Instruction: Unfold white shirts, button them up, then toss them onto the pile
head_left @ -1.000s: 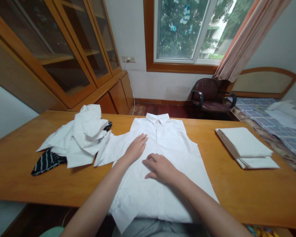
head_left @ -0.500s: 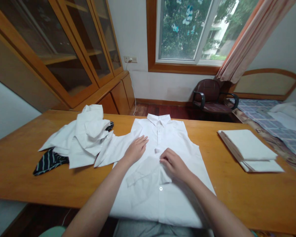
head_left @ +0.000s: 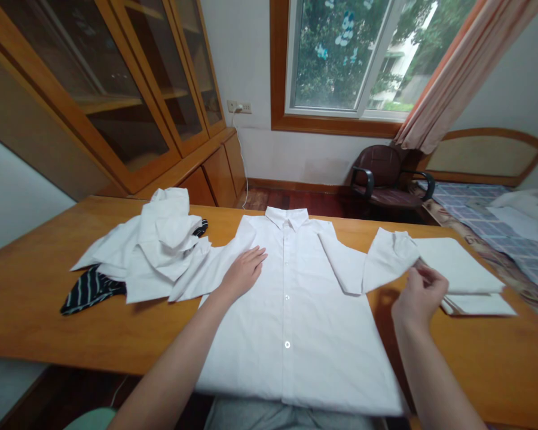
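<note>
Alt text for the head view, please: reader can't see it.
A white shirt lies front up on a table; the left hand rests on its chest, the right hand pinching one sleeve's end. Heaped white cloth lies left, folded white cloth right.

A white shirt [head_left: 314, 307] lies front-up on the table [head_left: 479, 364], one sleeve [head_left: 387, 258] lifted.

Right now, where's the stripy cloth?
In the head view, the stripy cloth is on the table, at the left, poking out from under the white pile, left of the shirt.
</note>
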Available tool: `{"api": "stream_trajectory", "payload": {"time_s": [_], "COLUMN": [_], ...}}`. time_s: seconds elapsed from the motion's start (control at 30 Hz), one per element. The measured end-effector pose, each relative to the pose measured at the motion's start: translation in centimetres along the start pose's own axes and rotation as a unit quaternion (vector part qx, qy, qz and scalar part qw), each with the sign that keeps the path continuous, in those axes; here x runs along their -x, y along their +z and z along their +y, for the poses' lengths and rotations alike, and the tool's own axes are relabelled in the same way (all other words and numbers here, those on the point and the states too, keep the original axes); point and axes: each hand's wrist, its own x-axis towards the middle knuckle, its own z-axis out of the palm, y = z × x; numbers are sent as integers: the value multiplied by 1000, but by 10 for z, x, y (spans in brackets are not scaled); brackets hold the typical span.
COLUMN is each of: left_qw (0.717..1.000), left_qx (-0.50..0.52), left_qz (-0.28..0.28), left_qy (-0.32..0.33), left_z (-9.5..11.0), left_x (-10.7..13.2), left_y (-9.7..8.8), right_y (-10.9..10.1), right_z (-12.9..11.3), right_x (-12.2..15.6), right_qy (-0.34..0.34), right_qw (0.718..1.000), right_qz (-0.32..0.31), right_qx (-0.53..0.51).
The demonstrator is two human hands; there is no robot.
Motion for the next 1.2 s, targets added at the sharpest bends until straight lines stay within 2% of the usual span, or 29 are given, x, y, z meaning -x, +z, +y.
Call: {"api": "stream_trajectory", "payload": {"time_s": [0.03,0.07,0.17,0.23,0.27,0.4,0.47,0.53,0.73,1.0,1.2], "left_qw": [1000,1000,1000,1000,1000,1000,1000,1000,999,994,992], "left_qx": [0,1,9,15,16,15,16,20,15,86,117], "left_qz": [3,5,8,9,10,14,12,9,22,45,33], "left_qy": [0,1,-1,-4,-5,-5,-8,-14,-32,-56,-38], "left_z": [0,1,1,2,2,1,0,-1,7,25,24], "left_x": [0,0,0,0,0,-1,-2,-4,-20,-54,-53], "left_y": [0,0,0,0,0,0,-1,-2,-1,22,21], "right_y": [4,10,36,57,68,111,128,139,147,149,151], "right_z": [-7,-16,-40,-52,-56,-60,-57,-51,-36,-34,-35], "right_x": [9,19,48,66,75,105,115,120,120,121,119], "right_qy": [-16,-35,-74,-115,-128,-171,-216,-249,-259,-251,-221], "right_qw": [1000,999,975,928,904,836,808,793,802,792,787], "right_qz": [2,-29,-209,-353,-407,-517,-538,-540,-517,-531,-548], "right_qx": [7,16,11,23,30,66,103,133,150,167,176]}}
